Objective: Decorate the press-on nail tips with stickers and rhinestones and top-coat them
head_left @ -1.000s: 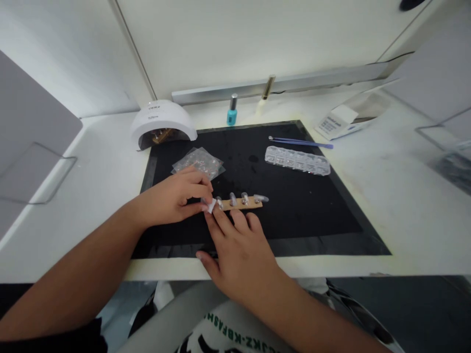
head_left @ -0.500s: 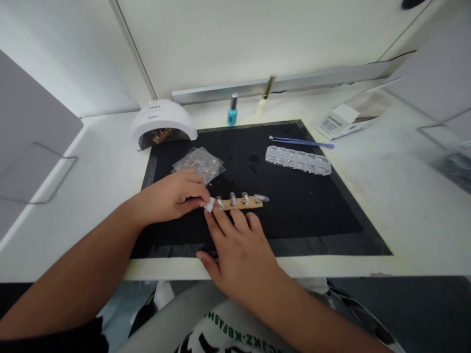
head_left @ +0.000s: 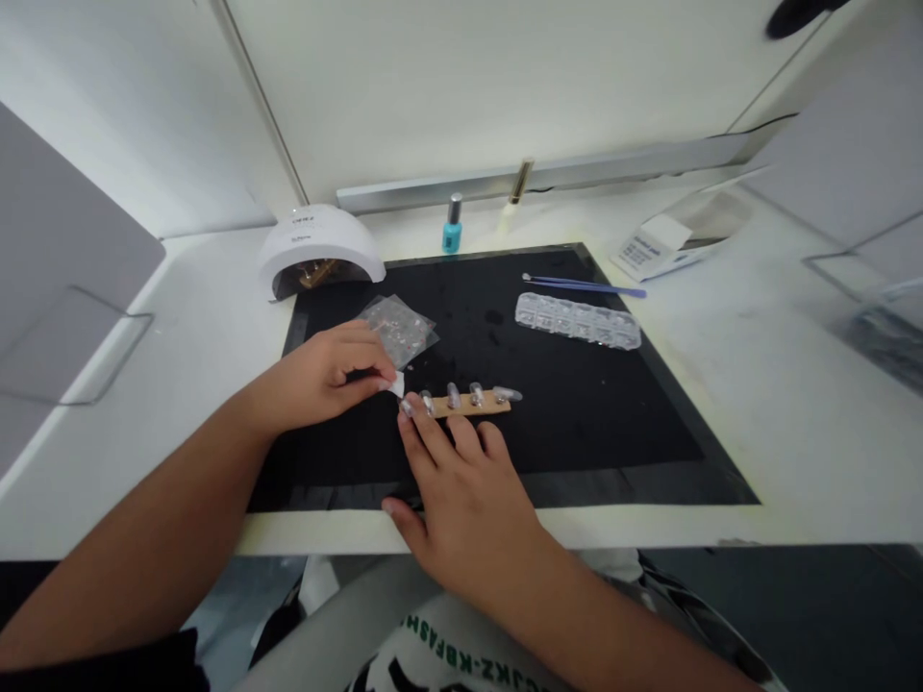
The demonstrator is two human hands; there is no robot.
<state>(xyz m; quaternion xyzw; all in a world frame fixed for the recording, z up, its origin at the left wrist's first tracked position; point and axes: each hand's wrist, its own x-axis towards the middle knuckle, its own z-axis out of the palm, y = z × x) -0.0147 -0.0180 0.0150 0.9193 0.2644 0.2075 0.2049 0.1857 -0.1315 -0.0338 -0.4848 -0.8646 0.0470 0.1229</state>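
Observation:
My left hand pinches a small white wipe between thumb and fingers, just off the left end of a wooden strip. Several clear false nail tips stand in a row along that strip; the rightmost one is tilted sideways. My right hand lies palm down with its fingers spread, fingertips resting at the strip's front edge and by the leftmost nail tip. Part of the strip's left end is hidden under those fingers.
A black mat covers the table's middle. Thin clear sticker sheets lie behind my left hand. Around stand a white nail lamp, a blue polish bottle, a gold-capped tube, a clear compartment case, blue tweezers and an open box.
My left hand has drawn the wipe back leftward and up, off the leftmost nail tip, which now shows. The right hand stays at the strip. The view has shifted slightly.

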